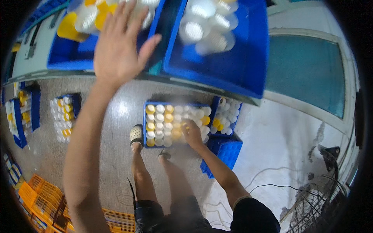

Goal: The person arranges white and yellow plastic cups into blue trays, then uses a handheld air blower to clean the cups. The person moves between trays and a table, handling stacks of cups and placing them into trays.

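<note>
My left hand (pixel 116 42) is raised with its fingers spread and holds nothing. It hovers in front of a blue bin (pixel 70 58) of clear jars with yellow and white lids (pixel 87 17). A second blue bin (pixel 241 66) beside it holds white-lidded jars (pixel 206 27). My right hand (pixel 191 134) reaches down into a blue crate (pixel 146 124) on the floor, packed with upright jars (pixel 159 116). Its fingers rest on the jars at the crate's right side. Whether it grips one is unclear.
Another crate of jars (pixel 229 116) and an empty blue crate (pixel 227 149) lie to the right on the floor. More jar crates (pixel 66 112) stand at the left, with orange crates (pixel 42 194) at the lower left. Cables (pixel 272 182) run across the floor at the right. My feet (pixel 136 134) are at the crate's near edge.
</note>
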`<state>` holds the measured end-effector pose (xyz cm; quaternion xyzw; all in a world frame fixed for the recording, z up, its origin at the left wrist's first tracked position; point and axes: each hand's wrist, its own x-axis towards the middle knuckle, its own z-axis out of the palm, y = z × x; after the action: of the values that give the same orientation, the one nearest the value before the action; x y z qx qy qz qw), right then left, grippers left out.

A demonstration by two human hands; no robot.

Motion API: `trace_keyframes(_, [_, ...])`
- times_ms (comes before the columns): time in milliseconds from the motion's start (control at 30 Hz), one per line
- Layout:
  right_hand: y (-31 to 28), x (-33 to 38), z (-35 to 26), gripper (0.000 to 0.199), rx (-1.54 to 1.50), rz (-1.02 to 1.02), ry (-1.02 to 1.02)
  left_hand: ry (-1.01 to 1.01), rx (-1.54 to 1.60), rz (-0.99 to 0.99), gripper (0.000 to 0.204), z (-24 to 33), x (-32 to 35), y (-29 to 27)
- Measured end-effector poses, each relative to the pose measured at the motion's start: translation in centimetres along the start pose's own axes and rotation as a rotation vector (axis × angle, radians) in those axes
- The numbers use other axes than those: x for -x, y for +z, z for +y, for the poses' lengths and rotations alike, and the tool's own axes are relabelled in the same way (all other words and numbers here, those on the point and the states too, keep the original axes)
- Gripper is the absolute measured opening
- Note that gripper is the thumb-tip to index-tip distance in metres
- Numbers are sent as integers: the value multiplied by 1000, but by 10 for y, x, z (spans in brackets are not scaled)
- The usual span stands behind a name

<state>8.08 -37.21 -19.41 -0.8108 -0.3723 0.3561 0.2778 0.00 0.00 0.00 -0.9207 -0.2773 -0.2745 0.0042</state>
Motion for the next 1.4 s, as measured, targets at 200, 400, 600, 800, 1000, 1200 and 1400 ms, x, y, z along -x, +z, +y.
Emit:
trace_keyframes(200, [-186,-28,-189,28,26,192,-327,-65,119,-140,68,7,-10,-17])
trace_keyframes(400, [-244,-151,-278,31,51,390,-316,-100,255,-231,72,7,-17,-23])
trace_keyframes(600, [-195,-204,-295,34,475,273,-54,-129,453,-122,59,1,-37,-35])
trace_keyframes(800, [-206,-185,-310,20,347,419,-91,139,608,-94,45,-5,-150,7])
trace_keyframes(1000, [-257,-70,-338,43,206,531,-64,514,145,-583,36,32,-232,110])
trace_keyframes(1200, [-267,53,-330,42,310,551,197,785,347,-626,12,25,-263,162])
trace_keyframes(1400, [-252,103,-307,38,161,415,567,562,305,-703,14,34,-259,136])
